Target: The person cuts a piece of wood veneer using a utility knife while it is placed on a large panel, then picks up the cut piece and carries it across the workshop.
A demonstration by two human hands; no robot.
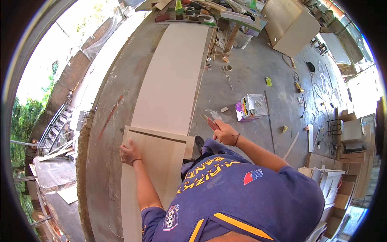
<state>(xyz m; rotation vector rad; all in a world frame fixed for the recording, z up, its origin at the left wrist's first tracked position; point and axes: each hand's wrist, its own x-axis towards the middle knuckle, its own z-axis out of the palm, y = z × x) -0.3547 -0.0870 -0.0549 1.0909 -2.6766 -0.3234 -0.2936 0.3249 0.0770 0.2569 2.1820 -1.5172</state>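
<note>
A pale wooden board (159, 161) lies in front of me, with a narrow dark slot (157, 136) along its far end. My left hand (130, 153) is at the board's left edge, its fingers bent over that edge. Beyond the board stretches a long pinkish-white panel (173, 76), whose near end the board covers. To the right, clear of the board, my right hand (226, 133) is closed round a slim reddish-handled tool (211, 124) with a pale, yellowish tip. Its exact kind is too small to make out.
A clear and purple plastic container (252, 107) stands on the concrete floor to the right. A reddish stick (110, 117) lies left of the panel. Tape rolls (205, 18) and a green bottle (178, 9) sit at the far end. A large cabinet box (290, 26) stands far right.
</note>
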